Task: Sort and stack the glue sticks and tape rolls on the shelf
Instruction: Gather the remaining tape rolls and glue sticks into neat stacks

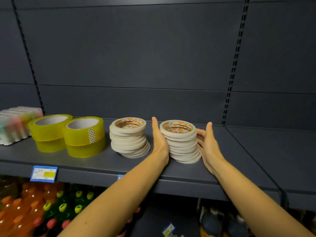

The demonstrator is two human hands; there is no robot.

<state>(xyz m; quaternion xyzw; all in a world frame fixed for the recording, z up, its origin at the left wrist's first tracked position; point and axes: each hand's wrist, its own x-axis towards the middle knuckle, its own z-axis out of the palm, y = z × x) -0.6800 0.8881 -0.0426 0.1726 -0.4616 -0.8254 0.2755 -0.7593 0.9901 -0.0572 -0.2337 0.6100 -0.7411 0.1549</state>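
1. Our left hand [159, 139] lies flat, fingers straight and together, with its palm pressed against the left side of the right-hand stack of white tape rolls [182, 144].
2. Our right hand [209, 147] is loosely spread with the thumb pointing up. Its fingers [200, 136] touch the right side of that same stack, toward the back. Neither hand curls round it.
3. The stack stands on the shelf [102, 162], leaning a little, its rolls unevenly lined up.
4. Just left of this stack, beyond our left hand, stands a second white tape stack [130, 139], also skewed.
5. Further left of it we see a nearer yellow tape pile [85, 137] and a farther yellow tape pile [49, 132], two rolls each.
6. Farthest left of it sits a blurred pack of glue sticks [15, 127].
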